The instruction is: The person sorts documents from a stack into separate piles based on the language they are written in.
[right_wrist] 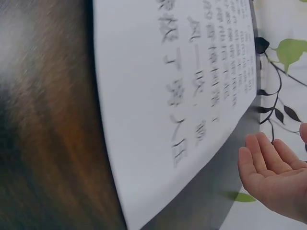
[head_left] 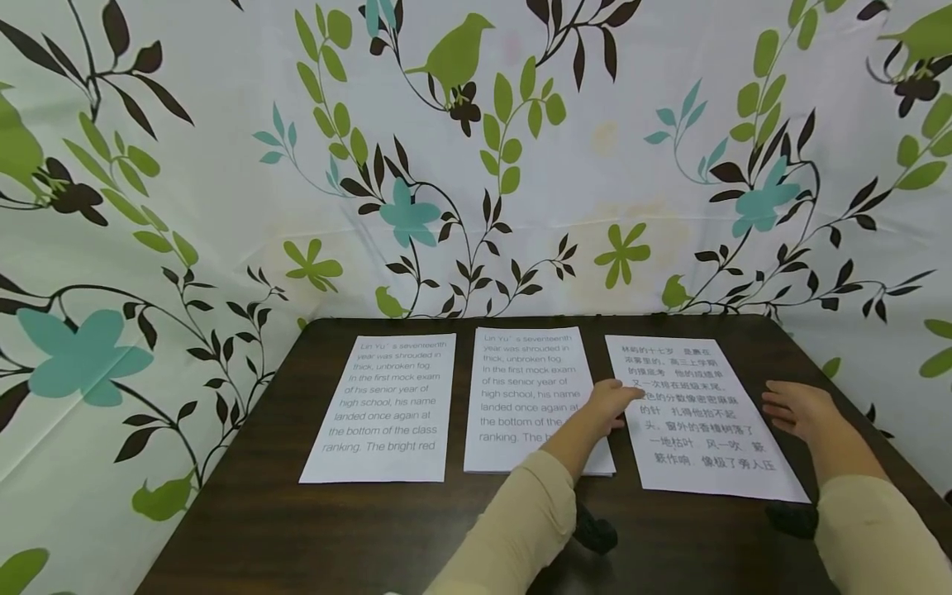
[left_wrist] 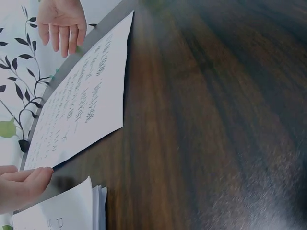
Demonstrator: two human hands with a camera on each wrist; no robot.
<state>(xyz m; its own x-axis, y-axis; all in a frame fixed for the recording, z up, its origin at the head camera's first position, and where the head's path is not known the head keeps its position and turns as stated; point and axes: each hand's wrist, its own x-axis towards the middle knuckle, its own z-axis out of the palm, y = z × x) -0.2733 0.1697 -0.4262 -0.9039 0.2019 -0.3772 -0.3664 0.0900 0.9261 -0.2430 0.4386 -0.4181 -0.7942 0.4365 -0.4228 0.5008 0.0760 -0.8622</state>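
A white sheet printed with Chinese text [head_left: 692, 463] lies at the right of the dark table. At its left edge is my left hand [head_left: 611, 403], one fingertip over the margin; in the left wrist view the fingers [left_wrist: 41, 178] touch the edge without a visible curl round it. My right hand [head_left: 803, 411] hovers just beyond the right edge, apart from the paper. Its palm faces the sheet, and the right wrist view shows its fingers [right_wrist: 261, 155] loosely extended with nothing in them.
Left of my left hand lies a stack of sheets with English text [head_left: 521, 397], partly covered by my forearm. Another English sheet [head_left: 387, 405] lies farther left on the dark wooden table [head_left: 357, 537]. A patterned cloth [head_left: 476, 273] hangs behind the table.
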